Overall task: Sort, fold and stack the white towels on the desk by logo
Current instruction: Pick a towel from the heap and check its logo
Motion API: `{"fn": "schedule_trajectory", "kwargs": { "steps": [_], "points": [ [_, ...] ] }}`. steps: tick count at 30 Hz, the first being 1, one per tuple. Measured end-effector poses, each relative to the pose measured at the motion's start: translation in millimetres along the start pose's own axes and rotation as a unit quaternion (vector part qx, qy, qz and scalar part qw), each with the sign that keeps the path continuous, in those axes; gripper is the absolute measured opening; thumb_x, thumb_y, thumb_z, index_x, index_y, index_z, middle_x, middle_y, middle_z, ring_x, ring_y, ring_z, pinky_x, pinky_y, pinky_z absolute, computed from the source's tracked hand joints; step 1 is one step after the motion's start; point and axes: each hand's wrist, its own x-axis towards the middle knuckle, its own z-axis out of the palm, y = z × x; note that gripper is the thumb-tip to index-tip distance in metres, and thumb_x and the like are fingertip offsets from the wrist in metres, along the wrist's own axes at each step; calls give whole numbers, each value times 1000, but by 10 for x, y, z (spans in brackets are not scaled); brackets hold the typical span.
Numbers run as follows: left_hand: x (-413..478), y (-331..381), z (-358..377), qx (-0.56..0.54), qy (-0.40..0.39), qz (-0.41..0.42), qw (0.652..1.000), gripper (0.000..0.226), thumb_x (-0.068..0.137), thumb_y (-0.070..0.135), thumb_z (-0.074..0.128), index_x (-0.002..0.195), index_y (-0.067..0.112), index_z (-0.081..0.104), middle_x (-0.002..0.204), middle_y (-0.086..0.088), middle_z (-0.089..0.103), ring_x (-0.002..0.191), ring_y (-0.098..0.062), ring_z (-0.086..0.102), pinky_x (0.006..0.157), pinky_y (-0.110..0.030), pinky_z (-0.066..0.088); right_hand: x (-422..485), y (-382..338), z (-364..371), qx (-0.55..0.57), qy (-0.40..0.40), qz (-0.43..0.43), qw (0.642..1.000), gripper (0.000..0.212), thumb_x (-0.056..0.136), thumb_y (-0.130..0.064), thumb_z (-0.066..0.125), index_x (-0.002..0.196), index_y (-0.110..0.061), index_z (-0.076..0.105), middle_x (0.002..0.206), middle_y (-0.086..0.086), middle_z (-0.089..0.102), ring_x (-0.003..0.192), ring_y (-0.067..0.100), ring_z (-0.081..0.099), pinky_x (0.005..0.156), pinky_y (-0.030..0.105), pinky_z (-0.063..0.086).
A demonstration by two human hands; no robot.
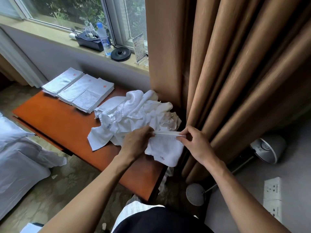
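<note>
Both hands hold one white towel [165,148] by its top edge above the near right part of the orange-brown desk [64,121]. My left hand [137,140] pinches the left end of that edge, my right hand [193,142] pinches the right end. The towel hangs down and shows a small dark logo near its lower edge. Behind it lies a crumpled pile of white towels [138,113]. At the far left of the desk sit folded towel stacks with red logos [79,89], side by side.
Brown curtains [227,73] hang right against the desk's right end. A windowsill [50,36] behind holds a water bottle [104,38], a dark box and a black kettle base. A bed [18,157] is at the left; a floor lamp [267,148] and socket block at the right.
</note>
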Motion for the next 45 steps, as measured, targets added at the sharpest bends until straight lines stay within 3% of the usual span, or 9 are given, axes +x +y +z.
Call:
{"fn": "schedule_trajectory", "kwargs": {
  "steps": [5,9,18,23,28,33,37,41,45],
  "points": [
    [26,-16,78,-54,2,-26,998,14,98,11,61,102,25,64,82,14,67,60,-14,66,63,-35,54,41,-6,23,60,5,25,998,17,91,-26,79,99,-25,64,80,-12,60,69,2,58,60,14,48],
    [57,60,77,-37,13,7,999,11,97,11,60,103,20,62,88,11,67,77,-18,66,67,-38,52,69,3,-6,46,-24,15,999,22,94,-31,76,114,-32,67,93,-29,62,91,-3,63,78,9,46],
    [181,293,36,17,32,137,990,13,93,10,58,99,16,68,85,7,66,84,-20,50,74,-36,39,168,-226,160,-18,-69,-56,996,17,94,-26,76,110,-20,73,106,-9,65,104,10,64,92,28,50],
    [128,50,66,-124,0,-4,992,25,87,38,66,110,33,58,103,22,58,104,-5,48,93,-21,31,267,-382,209,-30,-68,-76,994,11,98,-20,70,104,-11,73,102,-3,66,100,17,64,91,41,51],
    [117,23,197,-279,-177,-102,938,24,93,29,65,114,18,70,109,2,73,105,-13,67,92,-34,51,264,-419,146,-42,-57,-92,993,15,101,-15,65,111,-7,73,95,-17,58,99,13,62,89,25,48],
    [156,176,419,-267,-143,-88,949,18,98,21,68,83,13,62,76,12,60,70,-1,54,67,-23,41,169,-226,-126,-82,-31,-42,995,17,102,-38,60,110,-24,68,100,-15,61,96,10,61,84,32,51],
    [211,296,457,-221,-139,-21,965,19,100,18,63,86,7,61,74,2,58,69,-8,51,67,-35,39,129,-173,-216,-89,-47,-8,995,33,86,-61,64,105,-34,64,100,-18,62,95,5,62,80,33,52],
    [205,310,426,-219,-140,19,966,15,100,23,62,89,34,62,79,20,64,75,3,57,66,-19,38,137,-225,-123,-18,-20,-17,1000,9,92,-34,76,98,-36,69,101,-12,70,96,2,65,85,27,52],
    [92,0,444,-167,-213,-33,962,16,98,32,64,82,32,62,80,12,64,75,-6,60,67,-28,49,126,-280,-103,23,-8,-11,1000,12,94,-25,74,93,-36,70,96,-14,71,94,-1,65,78,12,46]
  ]
}}
